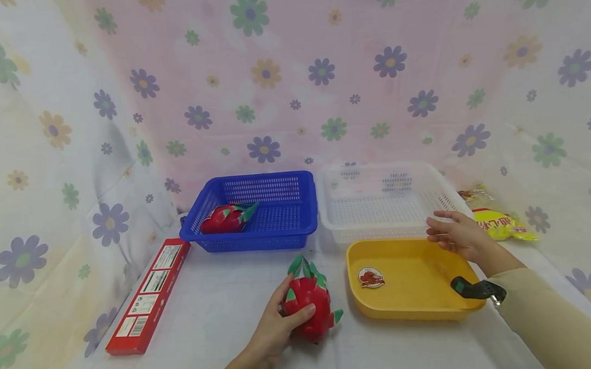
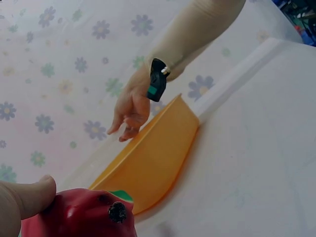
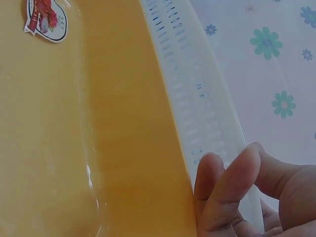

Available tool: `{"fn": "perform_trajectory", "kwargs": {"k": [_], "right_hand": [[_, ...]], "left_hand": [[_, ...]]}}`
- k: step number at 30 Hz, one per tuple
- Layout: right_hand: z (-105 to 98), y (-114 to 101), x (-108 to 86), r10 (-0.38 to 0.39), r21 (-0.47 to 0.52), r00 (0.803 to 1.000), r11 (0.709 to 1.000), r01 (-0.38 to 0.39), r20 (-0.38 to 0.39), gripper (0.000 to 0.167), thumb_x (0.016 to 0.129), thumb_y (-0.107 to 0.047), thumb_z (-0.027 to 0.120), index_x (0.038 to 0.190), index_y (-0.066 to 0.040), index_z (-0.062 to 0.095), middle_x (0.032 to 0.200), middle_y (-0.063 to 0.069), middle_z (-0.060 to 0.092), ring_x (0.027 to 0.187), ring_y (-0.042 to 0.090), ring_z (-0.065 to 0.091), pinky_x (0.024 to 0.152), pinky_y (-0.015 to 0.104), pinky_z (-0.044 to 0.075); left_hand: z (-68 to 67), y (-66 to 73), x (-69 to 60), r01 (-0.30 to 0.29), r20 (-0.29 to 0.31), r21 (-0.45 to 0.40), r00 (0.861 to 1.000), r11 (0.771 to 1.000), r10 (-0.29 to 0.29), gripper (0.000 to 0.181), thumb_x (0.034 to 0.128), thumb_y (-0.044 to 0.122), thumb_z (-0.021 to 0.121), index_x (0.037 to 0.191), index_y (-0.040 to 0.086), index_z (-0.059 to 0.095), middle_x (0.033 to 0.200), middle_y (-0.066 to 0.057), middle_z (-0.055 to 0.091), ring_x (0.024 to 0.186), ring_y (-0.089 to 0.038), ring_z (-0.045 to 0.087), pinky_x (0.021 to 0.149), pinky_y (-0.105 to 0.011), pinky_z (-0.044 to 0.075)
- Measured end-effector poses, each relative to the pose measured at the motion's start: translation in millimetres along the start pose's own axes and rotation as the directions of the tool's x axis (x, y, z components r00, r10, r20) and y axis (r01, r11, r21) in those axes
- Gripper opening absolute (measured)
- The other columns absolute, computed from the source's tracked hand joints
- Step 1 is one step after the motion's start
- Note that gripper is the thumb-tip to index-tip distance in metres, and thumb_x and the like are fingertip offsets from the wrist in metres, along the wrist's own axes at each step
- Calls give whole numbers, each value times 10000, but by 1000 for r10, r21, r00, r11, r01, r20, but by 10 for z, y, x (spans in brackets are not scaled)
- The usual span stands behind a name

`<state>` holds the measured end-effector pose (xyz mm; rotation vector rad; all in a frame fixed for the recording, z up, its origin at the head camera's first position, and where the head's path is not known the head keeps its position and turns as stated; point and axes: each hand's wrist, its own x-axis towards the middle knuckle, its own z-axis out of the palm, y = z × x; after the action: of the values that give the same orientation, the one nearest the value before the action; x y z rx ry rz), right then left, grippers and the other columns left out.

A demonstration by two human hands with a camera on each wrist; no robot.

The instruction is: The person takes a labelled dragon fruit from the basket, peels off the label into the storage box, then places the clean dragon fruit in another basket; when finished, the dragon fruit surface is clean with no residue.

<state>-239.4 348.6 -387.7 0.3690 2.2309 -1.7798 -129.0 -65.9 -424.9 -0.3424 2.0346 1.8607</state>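
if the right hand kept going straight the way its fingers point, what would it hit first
Probably the white basket, just ahead of the right hand's fingertips; depth is unclear, so it might pass over the rim instead.

A glossy red dragon fruit [image 1: 311,299] with green scales is gripped by the left fingers [image 1: 278,297] at the desk [image 1: 233,296] edge's six o'clock, crown towards twelve.
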Motion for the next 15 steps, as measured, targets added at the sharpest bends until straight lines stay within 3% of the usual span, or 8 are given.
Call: {"fn": "perform_trajectory", "kwargs": {"k": [10,15], "right_hand": [[-1,1,14,-5,-8,1000,1000,4,-8,929,949,-470,591,1585,-106,20,843,-189,653,856,77,694,798,177,564],[1,-5,6,4,-17,1000,1000,-4,-10,892,969,-450,570,1585,-104,26,842,-186,653,865,82,691,809,184,564]], "left_hand": [[53,31,-24,-47,7,20,999,999,47,877,776,304,828,1519,306,362,1530,-195,339,1346,-484,357,939,-540,549],[67,32,-37,-81,21,10,997,997,81,754,840,311,772,1500,293,408,1559,-189,295,1364,-466,351,997,-546,510]]}}
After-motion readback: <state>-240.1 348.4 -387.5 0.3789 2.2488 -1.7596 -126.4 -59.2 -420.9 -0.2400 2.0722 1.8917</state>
